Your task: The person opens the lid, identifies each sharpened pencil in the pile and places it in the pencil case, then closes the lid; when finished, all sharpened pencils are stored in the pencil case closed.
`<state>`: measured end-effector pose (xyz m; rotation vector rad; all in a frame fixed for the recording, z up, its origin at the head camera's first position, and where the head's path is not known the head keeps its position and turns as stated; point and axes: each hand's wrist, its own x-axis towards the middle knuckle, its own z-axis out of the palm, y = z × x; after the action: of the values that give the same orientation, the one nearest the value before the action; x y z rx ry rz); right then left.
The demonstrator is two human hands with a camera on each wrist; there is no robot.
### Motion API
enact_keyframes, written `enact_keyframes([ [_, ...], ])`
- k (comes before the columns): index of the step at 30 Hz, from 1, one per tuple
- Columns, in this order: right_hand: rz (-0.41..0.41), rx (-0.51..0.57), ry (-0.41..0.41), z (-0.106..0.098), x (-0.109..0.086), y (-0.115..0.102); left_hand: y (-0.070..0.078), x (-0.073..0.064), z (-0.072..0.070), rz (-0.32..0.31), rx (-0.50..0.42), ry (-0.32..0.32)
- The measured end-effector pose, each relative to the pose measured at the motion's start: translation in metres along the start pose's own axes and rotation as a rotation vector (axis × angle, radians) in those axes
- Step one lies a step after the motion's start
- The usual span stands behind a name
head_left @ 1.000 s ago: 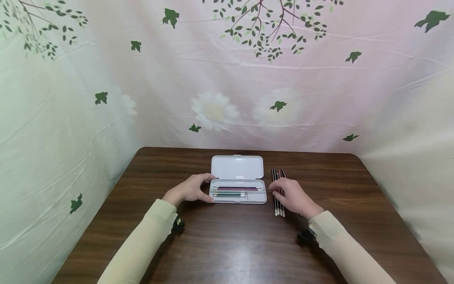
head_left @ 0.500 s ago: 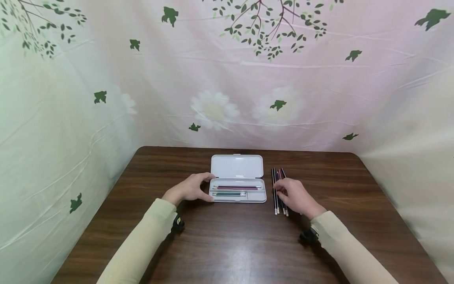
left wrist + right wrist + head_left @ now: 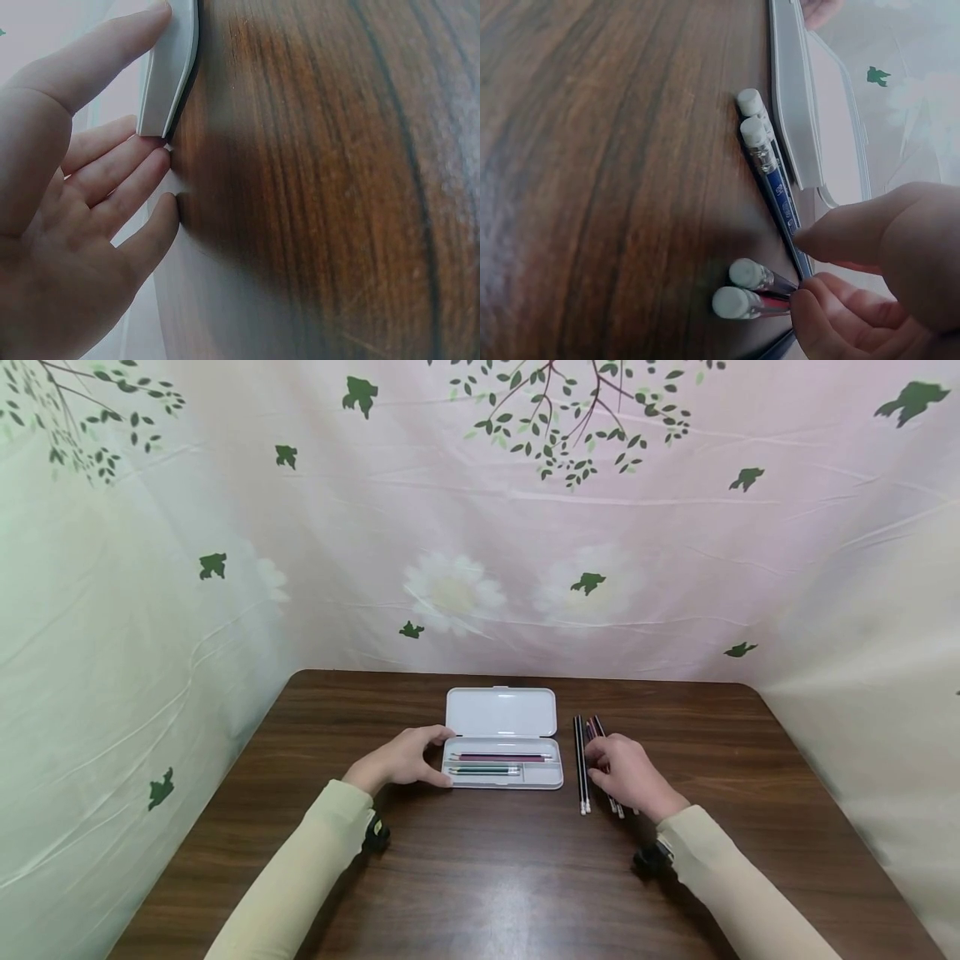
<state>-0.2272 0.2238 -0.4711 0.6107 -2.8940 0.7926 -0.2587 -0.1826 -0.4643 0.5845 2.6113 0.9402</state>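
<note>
A white pencil case (image 3: 543, 774) lies with its lid (image 3: 501, 712) raised back, several pencils (image 3: 487, 758) in its compartments. My left hand (image 3: 405, 756) holds the case's left end, thumb at the front corner and forefinger at the back one; the left wrist view shows other fingertips by that end. Right of the case, my right hand (image 3: 626, 772) is spread low over a loose group of pencils with white erasers. Its thumb is beside a dark blue pencil (image 3: 780, 202), its fingers beside a red pencil (image 3: 769, 306); the fingers partly cover the pencils.
The brown wooden table (image 3: 480, 877) carries the case and pencils near its back edge. A cloth (image 3: 675, 610) printed with birds and flowers hangs behind and at both sides.
My right hand has shifted slightly right. Some loose pencils have moved right with it, leaving a widening gap from two dark pencils beside the case. My left hand has stayed put.
</note>
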Motion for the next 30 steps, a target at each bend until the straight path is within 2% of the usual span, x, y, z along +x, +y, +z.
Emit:
enact_keyframes([
  [7, -0.007, -0.03, 0.028, 0.0, -0.001, 0.002, 0.001, 0.001, 0.0, 0.001, 0.005, -0.002],
  [12, -0.006, -0.059, 0.011, -0.002, 0.002, -0.001, 0.0, 0.002, 0.0, 0.0, 0.012, 0.0],
  [18, 0.037, -0.131, -0.053, -0.003, 0.006, -0.01, 0.0, 0.001, 0.0, -0.004, -0.002, 0.0],
  [23, 0.076, -0.179, -0.069, -0.001, 0.009, -0.016, 0.001, 0.001, 0.0, -0.005, -0.007, -0.004],
  [30, 0.192, -0.161, -0.102, 0.003, 0.011, -0.025, 0.001, 0.0, 0.0, -0.002, 0.0, -0.001],
])
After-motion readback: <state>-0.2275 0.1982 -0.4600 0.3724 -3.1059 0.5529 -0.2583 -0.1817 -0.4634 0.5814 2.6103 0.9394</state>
